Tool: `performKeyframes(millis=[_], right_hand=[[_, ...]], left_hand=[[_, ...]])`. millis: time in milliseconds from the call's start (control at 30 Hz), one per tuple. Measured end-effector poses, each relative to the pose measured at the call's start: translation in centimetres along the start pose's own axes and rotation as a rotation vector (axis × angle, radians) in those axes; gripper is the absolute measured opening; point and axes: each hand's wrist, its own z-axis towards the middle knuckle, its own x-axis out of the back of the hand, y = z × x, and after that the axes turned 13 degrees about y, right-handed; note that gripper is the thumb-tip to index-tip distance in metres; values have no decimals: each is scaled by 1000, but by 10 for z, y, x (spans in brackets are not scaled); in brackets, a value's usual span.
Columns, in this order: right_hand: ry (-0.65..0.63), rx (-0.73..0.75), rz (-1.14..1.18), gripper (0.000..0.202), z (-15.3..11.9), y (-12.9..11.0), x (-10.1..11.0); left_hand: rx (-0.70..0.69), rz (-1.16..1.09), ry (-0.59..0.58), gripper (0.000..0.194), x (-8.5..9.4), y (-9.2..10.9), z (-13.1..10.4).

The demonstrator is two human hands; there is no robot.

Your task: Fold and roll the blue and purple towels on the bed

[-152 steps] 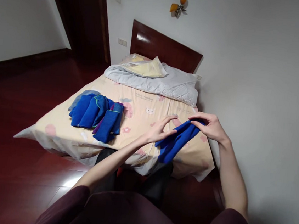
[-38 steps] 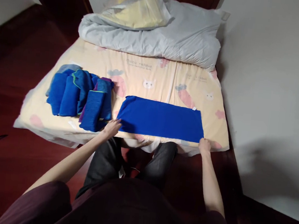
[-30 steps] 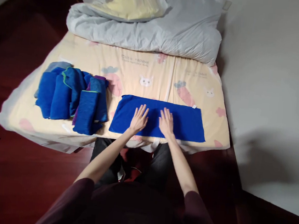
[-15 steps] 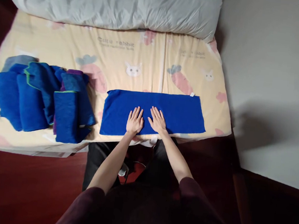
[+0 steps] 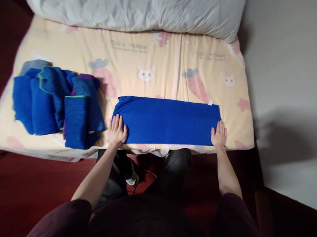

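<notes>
Both hands have slid apart from the centre of the flat blue rectangular towel [image 5: 166, 121] to its ends. Left hand [image 5: 117, 130] at 9 o'clock, right hand [image 5: 219, 134] at 3 o'clock. Both lie open-palmed, gripping nothing.

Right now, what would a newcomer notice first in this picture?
A long blue towel lies flat near the front edge of the bed. The left hand and the right hand rest flat at its two ends. A pile of folded blue towels sits to the left.

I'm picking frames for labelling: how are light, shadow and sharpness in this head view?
Head view: dim, even light; soft shadow on the wall at right; blue towel and both hands sharp; left floor edge slightly smeared; wide-angle bowing of the bed edges; no glare.
</notes>
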Motion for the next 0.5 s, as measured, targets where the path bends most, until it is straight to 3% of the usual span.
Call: performKeyframes(millis=[167, 267, 367, 500], right_hand=[[38, -2, 16, 72, 1, 3, -9], [49, 4, 47, 72, 0, 1, -11], [85, 5, 60, 71, 0, -1, -11], [116, -9, 44, 71, -2, -3, -12]], left_hand=[[-70, 174, 25, 73, -10, 3, 0], [-60, 170, -22, 71, -22, 33, -5], [-222, 79, -126, 67, -51, 101, -20], [-590, -87, -244, 65, -114, 219, -42]])
